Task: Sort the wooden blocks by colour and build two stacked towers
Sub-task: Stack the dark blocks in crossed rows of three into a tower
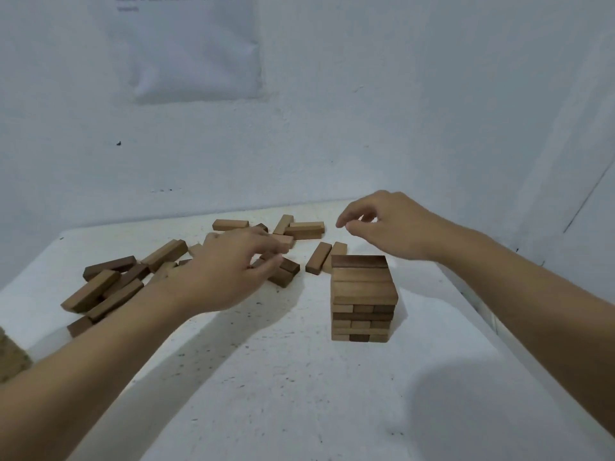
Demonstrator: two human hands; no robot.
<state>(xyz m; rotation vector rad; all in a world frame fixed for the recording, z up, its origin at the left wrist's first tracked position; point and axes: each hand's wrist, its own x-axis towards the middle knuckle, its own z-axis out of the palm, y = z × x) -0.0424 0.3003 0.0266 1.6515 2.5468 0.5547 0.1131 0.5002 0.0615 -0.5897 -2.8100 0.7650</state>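
A tower of stacked wooden blocks, light and dark mixed, stands right of the middle of the white table. Loose light and dark blocks lie scattered at the left, and more loose blocks lie behind. My left hand reaches over the scatter, thumb and fingers closing around a dark block; whether they pinch it I cannot tell. My right hand hovers above and behind the tower, fingers loosely curled, holding nothing. Two blocks lie just behind the tower.
A white wall rises right behind the table, with a sheet of paper stuck on it. The table's right edge runs close beside the tower. A brownish object shows at the left frame edge.
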